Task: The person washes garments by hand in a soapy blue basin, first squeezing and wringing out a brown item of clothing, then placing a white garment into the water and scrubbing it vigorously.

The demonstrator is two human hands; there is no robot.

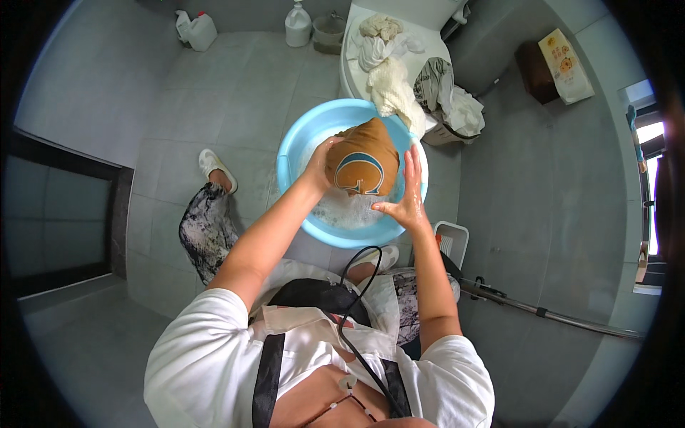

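A light blue basin holds foamy water. Out of the suds bulges a puffed-up brown cloth item with a blue and white printed mark on its front; whether it is a garment or a cover I cannot tell. At its left side my left hand grips the fabric, fingertips partly hidden behind it. To the right of the cloth, over the basin's edge, my wet right hand is open, thumb and fingers spread, with nothing in it.
Light-coloured laundry lies on the closed toilet lid behind the basin. More clothes fill a bin beside it. Jugs and a pump bottle stand by the far wall. A black cable hangs before me. A metal rail runs along the right.
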